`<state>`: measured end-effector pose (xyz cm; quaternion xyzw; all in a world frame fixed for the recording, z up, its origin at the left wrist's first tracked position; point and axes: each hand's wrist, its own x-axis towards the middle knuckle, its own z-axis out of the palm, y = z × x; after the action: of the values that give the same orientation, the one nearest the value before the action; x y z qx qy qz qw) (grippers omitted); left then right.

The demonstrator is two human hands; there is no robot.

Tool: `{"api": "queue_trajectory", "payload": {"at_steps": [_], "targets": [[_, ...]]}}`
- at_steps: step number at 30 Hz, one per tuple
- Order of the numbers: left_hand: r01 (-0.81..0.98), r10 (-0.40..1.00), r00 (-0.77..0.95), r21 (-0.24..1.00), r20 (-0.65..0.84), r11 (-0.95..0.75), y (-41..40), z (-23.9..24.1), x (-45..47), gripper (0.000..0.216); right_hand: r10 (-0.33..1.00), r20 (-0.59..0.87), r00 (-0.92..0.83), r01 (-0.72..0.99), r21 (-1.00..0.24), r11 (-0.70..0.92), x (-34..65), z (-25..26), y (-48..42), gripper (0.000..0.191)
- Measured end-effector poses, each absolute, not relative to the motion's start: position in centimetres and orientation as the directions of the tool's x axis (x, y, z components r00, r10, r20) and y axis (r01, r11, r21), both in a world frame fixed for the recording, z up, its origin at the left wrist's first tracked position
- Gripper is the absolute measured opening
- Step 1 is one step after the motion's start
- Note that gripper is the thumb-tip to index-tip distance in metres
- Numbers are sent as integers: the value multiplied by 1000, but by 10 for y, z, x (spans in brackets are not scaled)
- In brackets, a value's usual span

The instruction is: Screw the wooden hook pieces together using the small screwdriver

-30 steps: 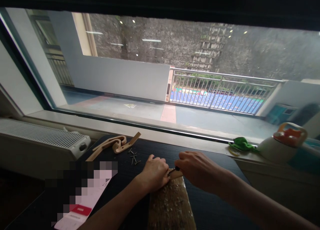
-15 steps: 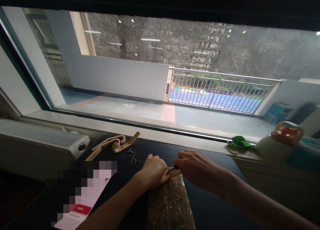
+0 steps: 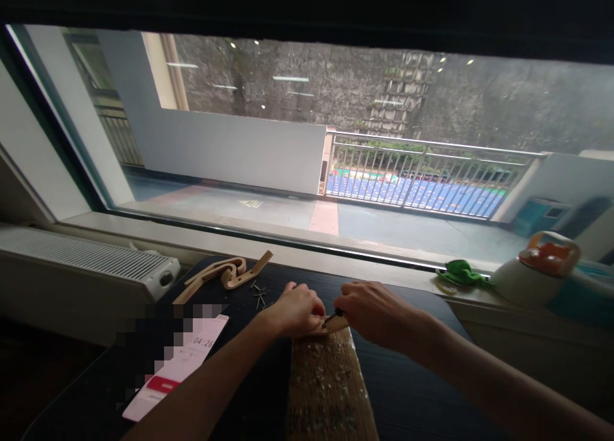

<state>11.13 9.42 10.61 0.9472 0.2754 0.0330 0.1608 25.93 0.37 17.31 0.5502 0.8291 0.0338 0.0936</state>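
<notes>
My left hand [image 3: 296,309] is closed over a small wooden piece [image 3: 332,326] that lies on the far end of a scuffed cardboard sheet [image 3: 329,386]. My right hand [image 3: 374,312] is closed around a thin dark tool [image 3: 332,317] whose tip rests on that wooden piece. Both hands meet over the dark tabletop [image 3: 412,402]. Several curved wooden pieces [image 3: 225,275] lie further back on the left, with several small dark screws [image 3: 259,294] beside them.
A phone with a lit screen [image 3: 177,367] lies at the left front. A white radiator [image 3: 91,262] stands left of the table. On the window sill at the right sit a green cloth [image 3: 461,273] and a white pot with an orange lid [image 3: 537,271].
Both hands and the wooden piece have shifted slightly away from me along the cardboard; the view has tilted a little. The grips look the same.
</notes>
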Motion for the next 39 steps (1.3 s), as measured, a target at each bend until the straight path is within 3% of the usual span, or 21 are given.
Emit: {"api": "queue_trajectory", "payload": {"at_steps": [9,22,34,39], "targets": [[570,623,780,345,59,-746,78,86,118,19,916,-126,-381,895,199,399,257,174,2,18],[549,609,780,312,141,-775,80,77,119,15,893,-231,-386,846,296,443,231,188,7,21],[538,597,789,310,141,-784,79,79,118,19,933,-249,-258,930,196,310,244,191,21,23],[548,611,780,324,136,-771,78,80,117,19,924,-247,-293,931,148,334,248,200,24,38]]}}
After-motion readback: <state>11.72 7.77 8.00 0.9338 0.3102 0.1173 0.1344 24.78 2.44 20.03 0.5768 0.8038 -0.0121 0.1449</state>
